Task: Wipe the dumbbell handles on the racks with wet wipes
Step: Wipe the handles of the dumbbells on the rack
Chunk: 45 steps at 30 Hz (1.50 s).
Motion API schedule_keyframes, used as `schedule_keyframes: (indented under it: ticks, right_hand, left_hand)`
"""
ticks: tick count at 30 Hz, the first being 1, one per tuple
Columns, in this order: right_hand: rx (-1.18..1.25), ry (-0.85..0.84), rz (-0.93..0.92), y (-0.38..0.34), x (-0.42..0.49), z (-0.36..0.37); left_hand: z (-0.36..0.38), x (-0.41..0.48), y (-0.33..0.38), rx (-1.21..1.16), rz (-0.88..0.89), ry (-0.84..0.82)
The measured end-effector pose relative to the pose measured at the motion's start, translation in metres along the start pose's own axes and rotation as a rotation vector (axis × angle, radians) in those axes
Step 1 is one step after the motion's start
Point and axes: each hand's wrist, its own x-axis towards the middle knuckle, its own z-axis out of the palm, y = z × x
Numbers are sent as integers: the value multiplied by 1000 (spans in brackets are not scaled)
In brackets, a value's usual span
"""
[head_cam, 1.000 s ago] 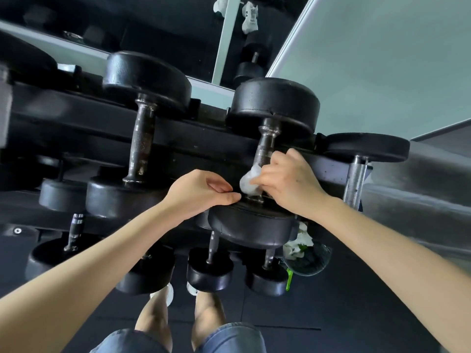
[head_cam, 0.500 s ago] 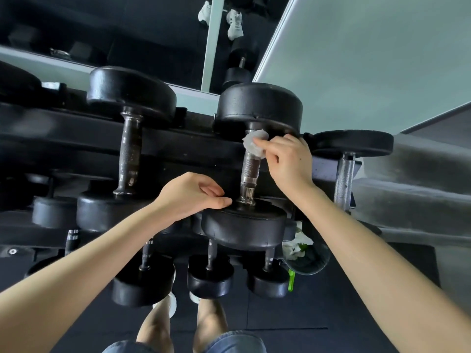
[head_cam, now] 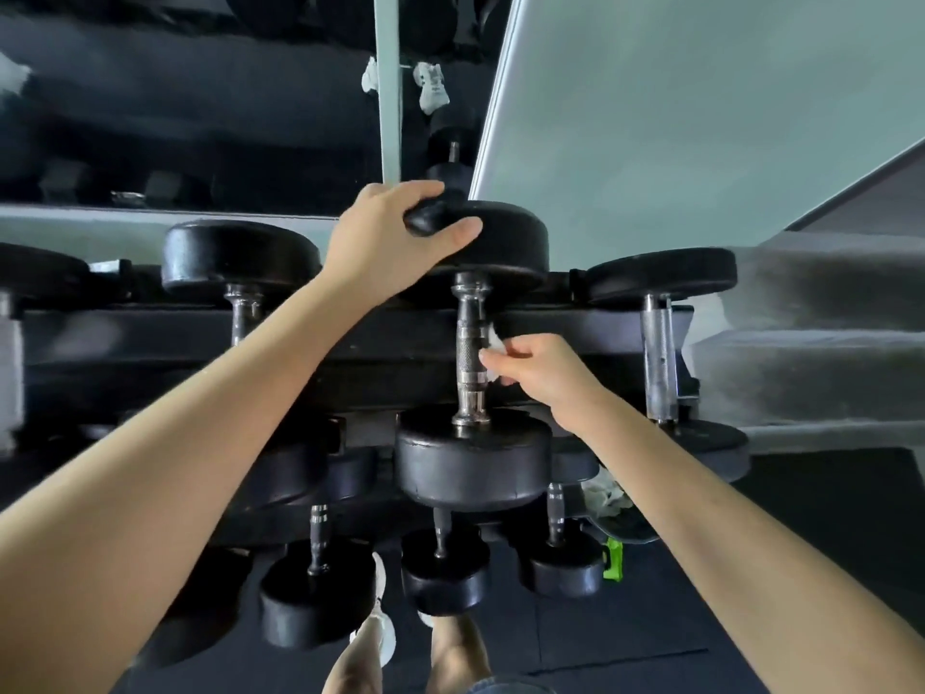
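Where left hand (head_cam: 395,237) sits: on dumbbell (head_cam: 469,388) far head (head_cam: 510,242), fingers curled over its rim, gripping.
Dumbbell: rack (head_cam: 150,338) top tier, long axis pointing away from person.
Wipe (head_cam: 495,341): pinched by right hand (head_cam: 543,370) against handle's (head_cam: 468,338) right side, mid-length.
Change: left hand went from near head (head_cam: 473,463) to far head; wipe dropped from handle top.

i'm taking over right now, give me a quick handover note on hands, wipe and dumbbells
Left hand grips the far head of the middle dumbbell on the top rack.
Right hand pinches the wet wipe against the right side of its handle.
Done: this handle is mid-wipe; whether the others are wiped does not show.
Left: finish it, then the left dumbbell handle, the right dumbbell handle and the smaller dumbbells below.
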Motion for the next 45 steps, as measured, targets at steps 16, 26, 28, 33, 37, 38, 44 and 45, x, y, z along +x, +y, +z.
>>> schedule_keyframes:
  ticks: [16, 26, 28, 33, 37, 38, 44, 45]
  right_hand:
    - [141, 104, 97, -7, 16, 23]
    - [14, 138, 52, -6, 15, 31]
    - [-37, 192, 54, -6, 13, 36]
    - [-249, 324, -65, -9, 5, 42]
    - [-408, 309, -94, -13, -1, 42]
    - [-413, 304, -89, -13, -2, 42]
    - [-94, 248, 63, -11, 8, 43]
    - [-34, 213, 78, -11, 9, 44]
  left_hand:
    - [8, 26, 4, -77, -122, -110]
    - [0, 27, -13, -193, -129, -128]
    - [-1, 28, -14, -200, -126, -129]
    - [-2, 28, -16, -209, -120, -134]
    - [-1, 27, -15, -191, -111, -128]
    - [0, 26, -14, -182, -106, -125]
    - [3, 27, -7, -130, -88, -123]
    - [4, 26, -7, -128, -88, -123]
